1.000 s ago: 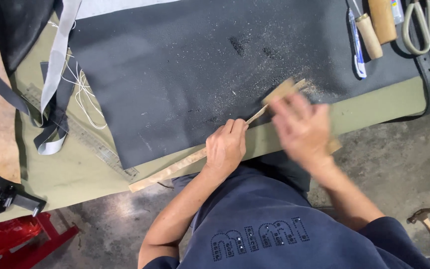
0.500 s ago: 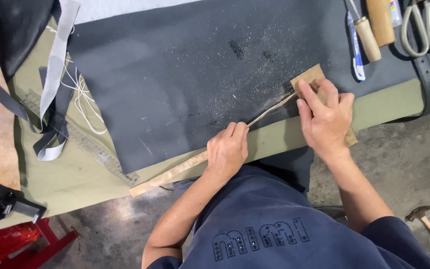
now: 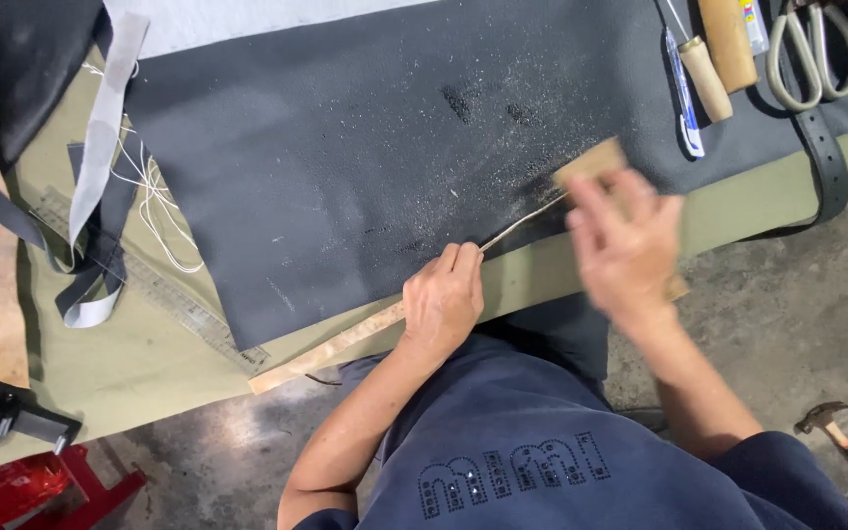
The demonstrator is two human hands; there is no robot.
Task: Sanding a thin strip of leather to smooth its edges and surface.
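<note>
On dark leather sheet (image 3: 345, 167), left hand (image 3: 444, 304) clamped on tan strip (image 3: 331, 344), blurred right hand (image 3: 625, 245) gripping sanding block (image 3: 591, 162).

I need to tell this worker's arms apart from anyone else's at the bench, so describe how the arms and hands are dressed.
Both arms are bare from the short sleeves down. The top is dark navy, with a row of small pale studs across the chest. The left hand and right hand wear no gloves. No rings, watch or bands show on the left hand; the right hand is too blurred to tell.
</note>
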